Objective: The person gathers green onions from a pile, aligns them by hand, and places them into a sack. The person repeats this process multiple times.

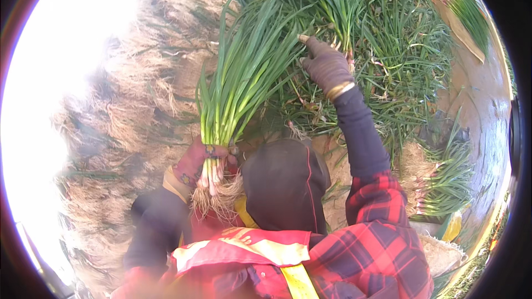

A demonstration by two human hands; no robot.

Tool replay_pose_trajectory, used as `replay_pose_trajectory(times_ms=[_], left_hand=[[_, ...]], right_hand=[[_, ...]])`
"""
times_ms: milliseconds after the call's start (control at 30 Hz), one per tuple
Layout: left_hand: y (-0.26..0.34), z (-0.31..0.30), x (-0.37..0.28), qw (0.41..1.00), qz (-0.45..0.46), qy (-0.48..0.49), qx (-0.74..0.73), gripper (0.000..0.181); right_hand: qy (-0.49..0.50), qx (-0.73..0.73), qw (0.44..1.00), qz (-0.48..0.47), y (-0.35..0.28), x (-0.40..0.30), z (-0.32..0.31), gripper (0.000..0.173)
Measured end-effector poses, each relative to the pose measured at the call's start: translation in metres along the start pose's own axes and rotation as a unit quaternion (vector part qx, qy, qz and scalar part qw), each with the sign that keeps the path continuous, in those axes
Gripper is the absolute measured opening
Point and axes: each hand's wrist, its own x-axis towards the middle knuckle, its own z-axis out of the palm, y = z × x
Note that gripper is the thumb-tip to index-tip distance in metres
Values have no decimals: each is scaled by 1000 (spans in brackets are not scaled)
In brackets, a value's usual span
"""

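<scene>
My left hand [202, 162], in a reddish patterned glove, is closed round a bunch of green onions [232, 95] just above the white bulbs. Its roots hang down over my lap, and the long leaves fan upward. My right hand [326, 64], in a brown glove, reaches out beside the leaf tips with the index finger stretched; its palm side is hidden, so whether it touches a leaf is unclear. Just beyond it lies another clump of green onions [343, 12] on the loose pile.
Many onions with tan roots [137, 120] lie in rows at left. Loose green leaves [399, 62] cover the ground ahead and right. A stacked bunch [440, 187] lies at lower right, another [467, 12] at upper right, near wet plastic sheeting [486, 120]. My knee [286, 182] is in front.
</scene>
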Motion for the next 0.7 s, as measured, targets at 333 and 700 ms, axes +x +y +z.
replay_pose_trajectory(times_ms=[333,700], left_hand=[[2,-15,20,999,32,2,-5,30],[-6,0,80,983,82,74,148,22]], right_hand=[[-43,174,982,-56,0,-37,3,30],[-186,-60,849,-490,-59,-38,47,12]])
